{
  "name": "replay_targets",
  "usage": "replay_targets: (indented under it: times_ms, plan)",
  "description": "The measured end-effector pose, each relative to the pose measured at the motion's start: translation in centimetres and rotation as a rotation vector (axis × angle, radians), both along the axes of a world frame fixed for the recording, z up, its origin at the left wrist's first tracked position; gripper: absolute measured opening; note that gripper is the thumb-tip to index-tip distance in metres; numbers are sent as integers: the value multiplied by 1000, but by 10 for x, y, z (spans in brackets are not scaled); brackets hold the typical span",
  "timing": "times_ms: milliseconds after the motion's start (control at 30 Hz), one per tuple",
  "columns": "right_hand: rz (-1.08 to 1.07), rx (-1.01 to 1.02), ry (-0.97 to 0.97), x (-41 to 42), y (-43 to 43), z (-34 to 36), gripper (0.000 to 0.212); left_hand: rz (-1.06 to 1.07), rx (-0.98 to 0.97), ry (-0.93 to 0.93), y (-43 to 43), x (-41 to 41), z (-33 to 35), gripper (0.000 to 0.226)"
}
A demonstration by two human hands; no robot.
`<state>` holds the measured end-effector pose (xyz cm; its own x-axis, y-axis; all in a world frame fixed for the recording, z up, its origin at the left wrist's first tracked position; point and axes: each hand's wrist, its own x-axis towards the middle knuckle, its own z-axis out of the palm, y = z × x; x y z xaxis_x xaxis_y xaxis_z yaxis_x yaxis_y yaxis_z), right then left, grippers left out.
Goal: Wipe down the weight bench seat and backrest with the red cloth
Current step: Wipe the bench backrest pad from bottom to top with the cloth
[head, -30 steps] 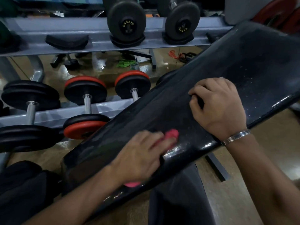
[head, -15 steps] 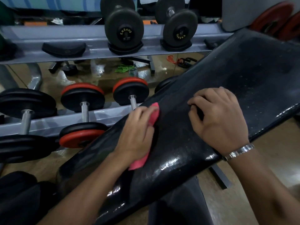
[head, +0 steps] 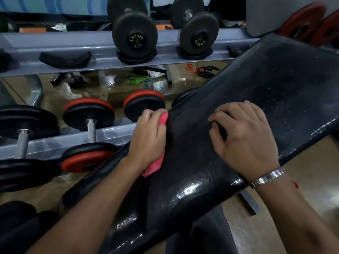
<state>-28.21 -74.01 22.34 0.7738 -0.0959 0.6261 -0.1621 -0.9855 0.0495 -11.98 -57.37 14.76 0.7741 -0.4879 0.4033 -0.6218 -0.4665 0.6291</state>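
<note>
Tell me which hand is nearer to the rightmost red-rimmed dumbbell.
Left. The left hand, with the red cloth at the far edge of the bench pad, is just in front of that dumbbell; the right hand rests mid-pad, farther right.

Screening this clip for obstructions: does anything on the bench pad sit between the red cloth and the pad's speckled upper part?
Yes: the right hand rests with curled fingers on the bench pad, between the red cloth under the left hand and the raised end. Nothing else visible lies on the pad.
</note>
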Motion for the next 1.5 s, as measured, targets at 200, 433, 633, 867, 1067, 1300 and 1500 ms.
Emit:
replay_targets:
  times_ms: [200, 433, 633, 867, 1067, 1300, 1500]
  plan:
    - [-2, 15, -4, -1, 1, 1, 16, 144, 135, 90, -36, 9, 19, 39]
    - [-5, 4, 4, 0, 0, 2, 16, -45, 123, -25, -17, 24, 11, 41]
    - [-13, 10, 6, 0, 1, 1, 17, -42, -43, -71, -36, -1, 20, 34]
    - [-27, 12, 13, 0, 1, 1, 18, 26, 101, -3, -25, 26, 9, 37]
    - [-51, 29, 37, 0, 2, 4, 19, 19, -26, -65, -34, -16, 20, 41]
    - [-81, 32, 53, 2, 3, 3, 22, 44, 7, -58, -14, -13, 10, 47]
    - [-61, 43, 25, 2, 2, 2, 20, -41, -115, -80, -23, -63, 17, 45]
